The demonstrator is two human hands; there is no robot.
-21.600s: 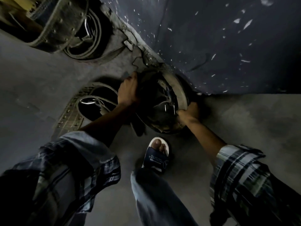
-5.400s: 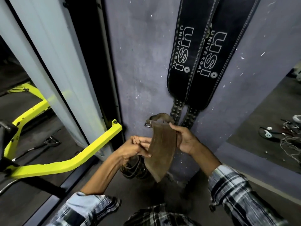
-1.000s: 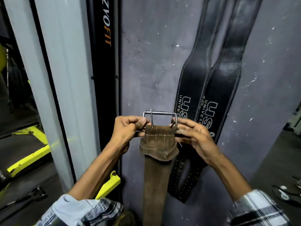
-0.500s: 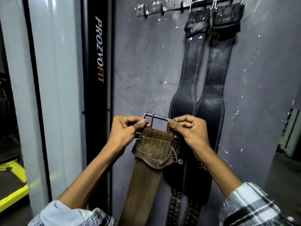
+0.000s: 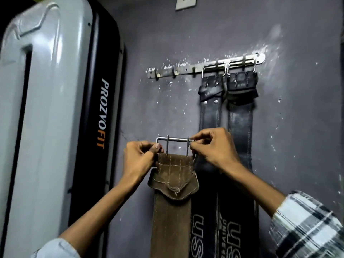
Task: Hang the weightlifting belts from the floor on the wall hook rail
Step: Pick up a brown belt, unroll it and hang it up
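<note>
Brown belt, lower end cut off; both hands' grip pinches its buckle.

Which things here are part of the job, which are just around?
Job: brown belt, its buckle held by left hand and right hand; hook rail; two black belts already hung.
Around: grey machine, wall socket.

Probably a gym: lifting belts on hook rail.
</note>
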